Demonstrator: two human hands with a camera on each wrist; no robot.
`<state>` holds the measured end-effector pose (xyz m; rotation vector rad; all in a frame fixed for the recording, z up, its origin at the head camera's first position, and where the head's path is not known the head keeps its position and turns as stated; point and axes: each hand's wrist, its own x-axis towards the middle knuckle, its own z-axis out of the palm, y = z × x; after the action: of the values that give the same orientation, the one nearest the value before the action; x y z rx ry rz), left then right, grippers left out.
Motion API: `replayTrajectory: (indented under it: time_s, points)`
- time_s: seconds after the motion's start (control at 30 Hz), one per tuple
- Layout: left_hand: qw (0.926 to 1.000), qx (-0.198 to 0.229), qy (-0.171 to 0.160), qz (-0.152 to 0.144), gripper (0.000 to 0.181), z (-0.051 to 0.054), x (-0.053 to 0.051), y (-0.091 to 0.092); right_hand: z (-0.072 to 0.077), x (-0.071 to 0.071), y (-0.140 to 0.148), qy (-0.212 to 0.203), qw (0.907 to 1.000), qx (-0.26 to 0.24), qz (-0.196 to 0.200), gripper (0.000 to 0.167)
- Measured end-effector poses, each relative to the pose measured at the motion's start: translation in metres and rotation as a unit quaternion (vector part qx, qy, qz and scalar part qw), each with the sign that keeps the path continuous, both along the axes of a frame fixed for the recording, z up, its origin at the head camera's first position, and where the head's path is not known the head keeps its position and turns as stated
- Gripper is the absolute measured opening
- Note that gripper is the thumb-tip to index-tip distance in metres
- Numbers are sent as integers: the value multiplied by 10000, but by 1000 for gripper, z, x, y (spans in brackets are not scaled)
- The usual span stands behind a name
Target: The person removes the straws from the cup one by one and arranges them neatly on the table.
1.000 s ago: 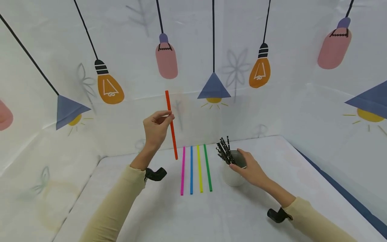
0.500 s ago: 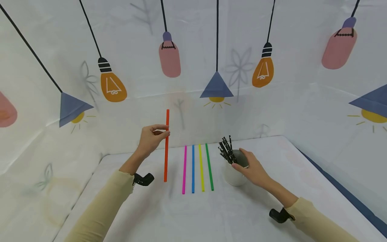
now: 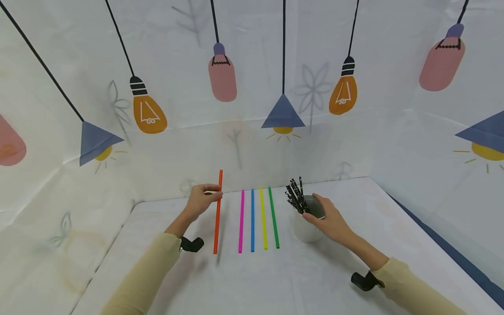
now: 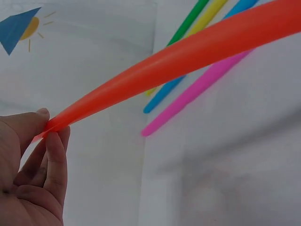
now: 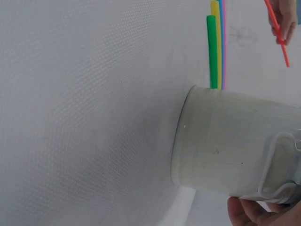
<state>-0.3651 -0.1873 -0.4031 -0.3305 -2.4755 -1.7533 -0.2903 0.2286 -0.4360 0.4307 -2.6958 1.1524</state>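
In the centre-left of the head view, the left hand [image 3: 200,200] pinches a red straw [image 3: 217,225], its grip closed on the upper part between thumb and fingertips. Held that high, the straw has its lower length free and slants only slightly, probably so it can be steered lightly; the view is too poor to tell whether its lower end touches the counter [image 3: 244,284].

Just right of it, mid-frame, lie a pink straw [image 3: 241,223], a blue straw [image 3: 253,223], a yellow straw [image 3: 264,221] and a green straw [image 3: 274,218], apart and almost parallel, their near ends roughly level, a spacing that seems meant to keep each colour distinct.

Right of centre, the right hand [image 3: 330,221] grips the white cup [image 3: 305,232] near its rim, thumb in front and fingers towards the back, apparently to steady it upright. Inside, black patterned straws [image 3: 295,196] lean together towards the rim's left side, leaving the right part of the mouth uncovered.
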Motion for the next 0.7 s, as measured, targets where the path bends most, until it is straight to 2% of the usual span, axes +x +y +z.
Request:
replayTrajectory:
  time_s: [0.13, 0.27, 0.7]
  points:
    - [10000, -9, -54, -55, 29, -14, -5, -4, -2, -1, 0, 43, 10000, 47, -10, 83]
    - [9998, 28, -165, -85, 30, -24, -8, -3, -2, 0, 0, 80, 10000, 40, -19, 82]
    - [9979, -144, -606, 150, 30, -55, -16, 3, -4, -1, 0, 80, 9999, -102, -14, 82]
